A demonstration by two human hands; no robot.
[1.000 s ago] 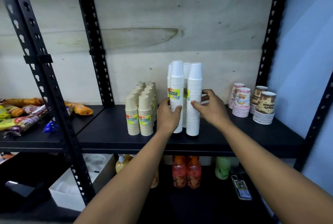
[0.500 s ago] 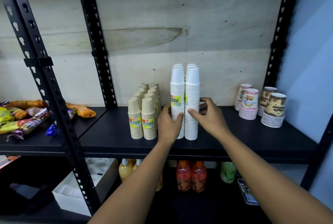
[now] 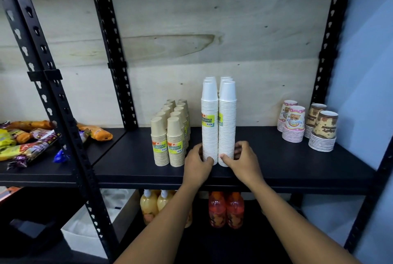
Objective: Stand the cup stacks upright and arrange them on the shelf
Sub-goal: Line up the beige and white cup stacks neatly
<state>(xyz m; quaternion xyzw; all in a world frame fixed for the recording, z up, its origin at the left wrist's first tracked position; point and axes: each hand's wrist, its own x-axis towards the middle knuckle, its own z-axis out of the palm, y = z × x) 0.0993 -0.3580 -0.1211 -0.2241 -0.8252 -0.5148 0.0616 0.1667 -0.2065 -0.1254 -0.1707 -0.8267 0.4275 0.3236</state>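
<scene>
Several tall white cup stacks [image 3: 219, 123] stand upright, packed tightly together, at the middle of the black shelf [image 3: 287, 170]. My left hand [image 3: 197, 162] grips the base of the front left white stack. My right hand [image 3: 242, 157] grips the base of the front right white stack. Just left of them stand several shorter kraft-brown cup stacks [image 3: 170, 136] with yellow-green labels, in two rows running back. At the shelf's right end stand patterned cup stacks, pink ones [image 3: 292, 123] and brown ones [image 3: 322, 130].
Black perforated uprights [image 3: 53, 85] frame the shelf, with a plywood back wall. Snack packets [image 3: 27, 140] lie on the neighbouring shelf at left. Juice bottles, yellow [image 3: 153, 206] and red [image 3: 225, 208], stand on the shelf below. A blue wall is at right.
Both hands have slid down from the middle of the white stacks to their bases. The white stacks now stand straighter and closer together.
</scene>
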